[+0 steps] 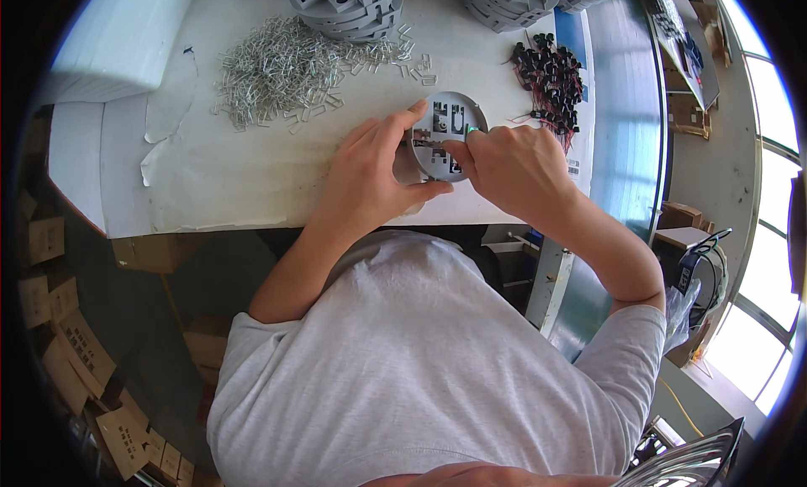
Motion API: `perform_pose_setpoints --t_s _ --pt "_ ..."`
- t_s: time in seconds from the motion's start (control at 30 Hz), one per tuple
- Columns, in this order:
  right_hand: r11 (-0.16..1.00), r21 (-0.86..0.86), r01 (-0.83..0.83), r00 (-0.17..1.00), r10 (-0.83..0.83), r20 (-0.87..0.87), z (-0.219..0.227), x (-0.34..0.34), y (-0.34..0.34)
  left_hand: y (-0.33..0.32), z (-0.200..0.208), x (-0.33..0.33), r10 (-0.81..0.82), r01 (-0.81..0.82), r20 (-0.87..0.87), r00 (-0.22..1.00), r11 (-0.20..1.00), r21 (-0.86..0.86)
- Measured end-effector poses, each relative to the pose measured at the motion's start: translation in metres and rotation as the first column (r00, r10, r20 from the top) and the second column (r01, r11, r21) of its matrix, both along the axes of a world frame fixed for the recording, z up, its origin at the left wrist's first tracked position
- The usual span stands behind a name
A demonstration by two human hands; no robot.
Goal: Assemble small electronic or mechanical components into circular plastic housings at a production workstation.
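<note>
My left hand (364, 169) grips a round grey plastic housing (426, 127) by its left rim, thumb at the near edge and fingers at the far edge. The housing's face, with several dark slots and recesses, is turned up. Over its right side my right hand (523, 167) is closed, thumb and fingers pinched together against the face. A bit of green shows by these fingers, and a thin dark metallic piece (427, 143) lies across the housing beside the thumb. What the right fingers hold is mostly hidden.
Beyond my left hand spreads a pile of small U-shaped metal pieces (277, 71). Stacked grey round housings (349, 12) stand behind it, with another stack (508, 3) farther right. Black parts with red wires (551, 87) are heaped at the right. A white box (118, 41) borders the left.
</note>
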State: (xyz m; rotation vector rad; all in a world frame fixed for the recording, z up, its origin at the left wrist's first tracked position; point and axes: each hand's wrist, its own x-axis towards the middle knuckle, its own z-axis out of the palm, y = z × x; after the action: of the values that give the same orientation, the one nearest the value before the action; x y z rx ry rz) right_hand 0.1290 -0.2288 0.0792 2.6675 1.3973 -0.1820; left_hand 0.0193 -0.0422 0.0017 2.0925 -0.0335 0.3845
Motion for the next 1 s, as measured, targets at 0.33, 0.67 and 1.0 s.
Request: perform_pose_setpoints --t_s 0.33,0.67,1.0 --pt "0.884 0.456 0.097 0.971 0.017 -0.24 -0.028 -0.03 -0.026 0.016 0.002 -0.006 -0.106 0.106 -0.115 0.988 0.994 -0.003" --pt "0.396 0.903 0.167 0.973 -0.216 -0.085 -0.018 0.005 -0.084 -0.006 0.003 0.006 0.008 -0.008 0.016 1.0 1.0 0.008" --pt "-0.076 0.709 0.701 -0.112 -0.994 0.004 -0.087 0.217 -0.402 -0.003 -0.008 0.008 -0.02 0.02 0.005 1.0 0.999 -0.05"
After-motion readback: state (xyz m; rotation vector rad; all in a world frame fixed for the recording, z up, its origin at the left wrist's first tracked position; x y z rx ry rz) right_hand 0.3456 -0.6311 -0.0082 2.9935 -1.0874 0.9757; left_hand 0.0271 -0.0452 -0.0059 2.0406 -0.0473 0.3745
